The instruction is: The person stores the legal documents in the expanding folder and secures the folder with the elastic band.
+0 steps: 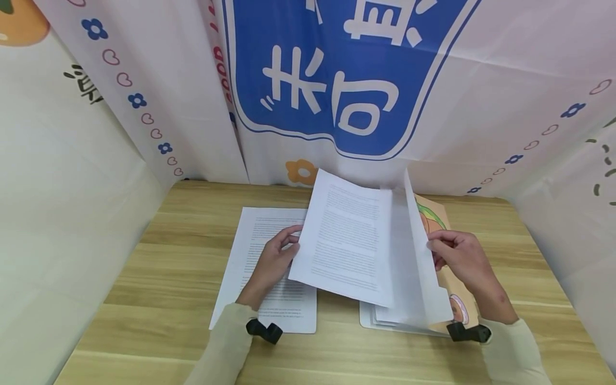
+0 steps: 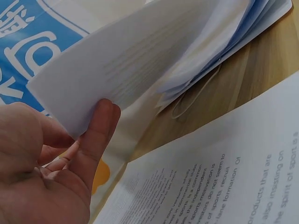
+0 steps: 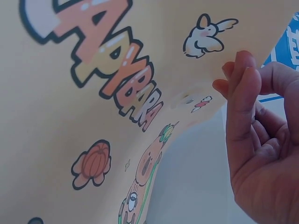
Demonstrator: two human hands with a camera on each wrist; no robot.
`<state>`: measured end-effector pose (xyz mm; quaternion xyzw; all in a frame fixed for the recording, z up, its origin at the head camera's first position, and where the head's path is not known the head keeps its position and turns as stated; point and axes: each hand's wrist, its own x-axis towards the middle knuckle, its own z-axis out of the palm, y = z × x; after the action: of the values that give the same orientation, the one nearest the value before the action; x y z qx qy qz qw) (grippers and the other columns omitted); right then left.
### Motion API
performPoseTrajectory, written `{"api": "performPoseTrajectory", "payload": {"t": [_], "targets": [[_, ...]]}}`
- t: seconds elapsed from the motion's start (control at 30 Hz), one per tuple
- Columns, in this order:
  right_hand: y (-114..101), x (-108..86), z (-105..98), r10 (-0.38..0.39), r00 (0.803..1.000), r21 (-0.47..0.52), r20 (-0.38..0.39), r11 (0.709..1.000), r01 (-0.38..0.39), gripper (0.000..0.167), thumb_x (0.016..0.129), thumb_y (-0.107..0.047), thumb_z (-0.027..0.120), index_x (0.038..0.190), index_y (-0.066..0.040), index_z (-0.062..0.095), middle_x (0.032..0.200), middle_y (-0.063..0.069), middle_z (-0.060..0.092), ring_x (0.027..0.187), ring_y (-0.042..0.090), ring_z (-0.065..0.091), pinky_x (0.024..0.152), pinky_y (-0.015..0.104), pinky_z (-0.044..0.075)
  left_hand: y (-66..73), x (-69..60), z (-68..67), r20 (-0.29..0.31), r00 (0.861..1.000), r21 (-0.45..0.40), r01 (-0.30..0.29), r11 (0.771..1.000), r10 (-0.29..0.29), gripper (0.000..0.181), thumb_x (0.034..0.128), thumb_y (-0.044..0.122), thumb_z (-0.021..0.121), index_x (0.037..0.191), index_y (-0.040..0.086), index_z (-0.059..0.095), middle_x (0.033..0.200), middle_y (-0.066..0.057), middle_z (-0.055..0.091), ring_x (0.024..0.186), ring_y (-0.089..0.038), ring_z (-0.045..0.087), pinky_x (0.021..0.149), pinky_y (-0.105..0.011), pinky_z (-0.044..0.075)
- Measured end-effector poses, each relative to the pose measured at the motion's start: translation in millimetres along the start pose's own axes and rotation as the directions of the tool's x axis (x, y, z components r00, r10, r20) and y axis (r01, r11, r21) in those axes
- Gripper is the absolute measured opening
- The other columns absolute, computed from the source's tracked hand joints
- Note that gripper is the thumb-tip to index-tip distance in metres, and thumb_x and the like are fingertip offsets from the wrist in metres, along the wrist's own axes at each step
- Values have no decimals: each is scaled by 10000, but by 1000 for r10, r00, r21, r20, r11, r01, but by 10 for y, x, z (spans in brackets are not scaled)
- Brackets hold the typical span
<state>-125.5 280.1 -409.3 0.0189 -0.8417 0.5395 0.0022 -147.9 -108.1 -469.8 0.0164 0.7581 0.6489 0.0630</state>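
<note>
In the head view my left hand [image 1: 274, 262] pinches the left edge of a printed sheet of paper [image 1: 346, 240], which is lifted at a tilt. The left wrist view shows that sheet [image 2: 112, 70] between the thumb and fingers. My right hand [image 1: 464, 259] pinches the free edge of a folder's raised cover [image 1: 425, 267], white on the inside. On its tan outer face [image 3: 93, 121], cartoon capybara drawings and lettering show in the right wrist view. More papers [image 1: 390, 316] lie inside the folder, mostly hidden by the lifted sheet.
Another printed page [image 1: 284, 313] lies on the wooden table [image 1: 159, 278] beneath my left wrist. A thin string loop [image 2: 175, 113] hangs by the folder's edge. Behind the table stands a printed fabric curtain [image 1: 192, 107], with pale cloth at both sides.
</note>
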Motion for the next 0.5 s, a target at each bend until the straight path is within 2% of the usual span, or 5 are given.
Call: {"api": "performPoseTrajectory", "payload": {"t": [0.23,0.5], "targets": [[-1,2,11,1,1000,-4,-2,1000,-1,254,999,-56,603,1121,158,668,721,81,643,583,180,619,552,294,574,18,-70,17,42,999,-39,11,999,-9,418,1037,54,539,1420,214,585,1118,-80,671,951,-259,667,748,-379,568],[-1,14,18,-4,1000,-2,-3,1000,4,255,996,-51,602,1113,166,667,715,79,643,575,176,618,546,293,573,8,-111,76,90,996,-83,11,996,-3,444,1029,11,529,1443,170,546,1134,-106,665,968,-263,665,759,-382,569]]}}
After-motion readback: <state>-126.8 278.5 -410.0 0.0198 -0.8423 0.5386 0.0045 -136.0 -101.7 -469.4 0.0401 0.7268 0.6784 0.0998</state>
